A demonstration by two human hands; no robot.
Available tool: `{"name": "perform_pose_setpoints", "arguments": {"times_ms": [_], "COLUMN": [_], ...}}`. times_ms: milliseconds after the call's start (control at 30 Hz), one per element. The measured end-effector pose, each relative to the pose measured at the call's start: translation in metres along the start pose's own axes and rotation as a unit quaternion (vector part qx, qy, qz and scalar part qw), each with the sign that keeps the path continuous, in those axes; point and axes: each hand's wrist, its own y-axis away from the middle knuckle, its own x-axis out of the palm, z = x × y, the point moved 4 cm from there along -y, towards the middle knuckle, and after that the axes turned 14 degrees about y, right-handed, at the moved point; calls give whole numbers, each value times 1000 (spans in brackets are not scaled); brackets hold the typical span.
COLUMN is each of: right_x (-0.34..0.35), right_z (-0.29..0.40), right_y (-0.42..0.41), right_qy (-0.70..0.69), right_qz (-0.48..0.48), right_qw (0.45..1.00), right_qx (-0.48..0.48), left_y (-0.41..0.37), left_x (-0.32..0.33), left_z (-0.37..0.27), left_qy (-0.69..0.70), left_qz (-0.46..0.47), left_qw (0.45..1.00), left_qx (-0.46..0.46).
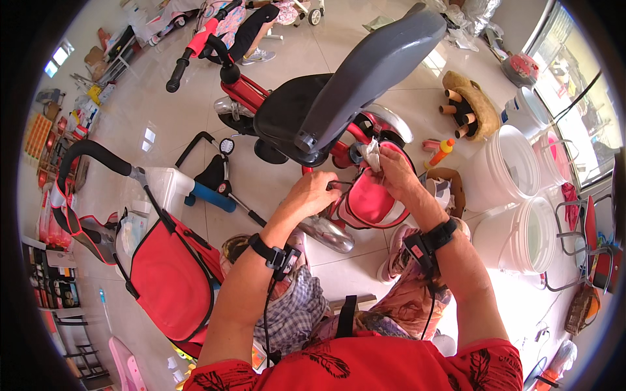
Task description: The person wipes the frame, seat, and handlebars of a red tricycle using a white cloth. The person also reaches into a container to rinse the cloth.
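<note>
A child's tricycle with a red frame stands before me, its grey seat back (pixel 376 73) rising over a black seat (pixel 288 112). At its rear is a red fabric basket (pixel 369 200) with dark piping, between two metallic fenders. My right hand (pixel 397 171) pinches a crumpled whitish cloth or tissue (pixel 371 155) against the frame above the basket's rim. At the basket's left, my left hand (pixel 313 195) has its fingers closed on a thin black strap or cord (pixel 342 183). The cord's far end is partly hidden behind the basket's edge.
Left of me stand a red fabric canopy (pixel 171 278) and a push handle (pixel 93 151). White buckets (pixel 513 239), an orange bottle (pixel 441 152), a cardboard box (pixel 455 190) and an upturned stool (pixel 472 105) lie to the right. Another person's leg (pixel 252 36) shows beyond the handlebar (pixel 200 41).
</note>
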Motion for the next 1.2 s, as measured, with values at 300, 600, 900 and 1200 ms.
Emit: {"name": "perform_pose_setpoints", "arguments": {"times_ms": [300,600,900,1200], "right_x": [0,2,-2,-4], "right_z": [1,4,3,5], "right_y": [1,4,2,3], "right_qy": [-17,-18,-10,-43], "right_qz": [-5,-5,0,-3], "right_qw": [1000,1000,1000,999], "right_qx": [-1,2,-7,-15], "left_y": [-2,0,0,-2], "left_x": [1,1,2,6], "left_z": [2,2,1,11], "left_qy": [-11,-9,-15,-25], "left_qz": [2,7,4,9], "left_qw": [1000,1000,1000,1000], "left_qx": [7,-2,18,15]}}
